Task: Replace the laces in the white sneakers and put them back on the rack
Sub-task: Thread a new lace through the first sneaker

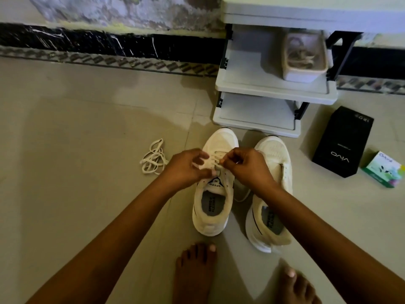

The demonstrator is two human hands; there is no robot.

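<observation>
Pinching the white lace [214, 161] with curled fingers [197, 155], the left hand [186, 170] and right hand [247, 168] meet over one sneaker [213, 207] just before the rack [274, 88]. The second sneaker [276, 163] stands beside it, and a loose lace [153, 157] lies left of the rack.

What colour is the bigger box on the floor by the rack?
The box is black with white lettering, clearest in the head view.
</observation>
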